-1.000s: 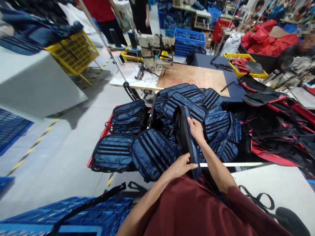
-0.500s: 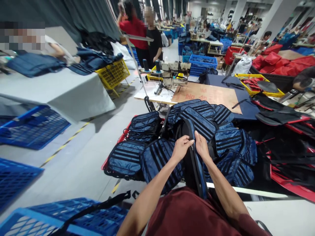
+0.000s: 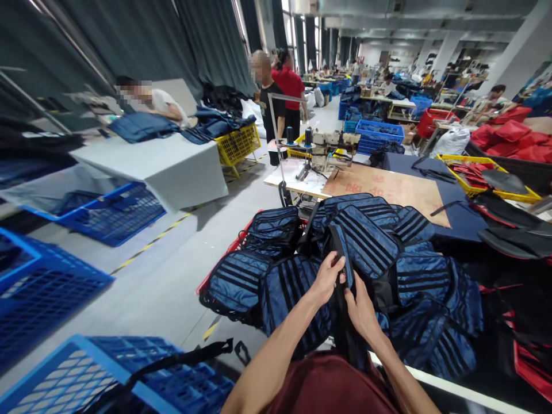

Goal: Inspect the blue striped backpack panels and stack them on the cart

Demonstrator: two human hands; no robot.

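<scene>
In front of my body I hold a blue-and-black bag piece point(image 3: 341, 241), seen nearly edge-on and bent over at its top. My left hand point(image 3: 326, 278) pinches its left side with thumb and fingers. Lower on the right, my right hand point(image 3: 360, 303) is closed round the same piece, some of its fingers hidden behind it. Under and around both hands lie several blue patterned bag panels point(image 3: 366, 240) with black stripes. Another striped panel point(image 3: 294, 287) lies just left of my left forearm.
A red basket point(image 3: 211, 275) edges the pile's left side. Behind the pile stands a sewing machine point(image 3: 332, 142) with a brown board point(image 3: 388, 187). Blue crates point(image 3: 142, 351) stand at lower left. Black-and-red pieces point(image 3: 517, 299) lie at right. Several people work farther off.
The view has swung left and up. My hands have slid down along the bag piece, which now shows more edge-on and lower against my body.
</scene>
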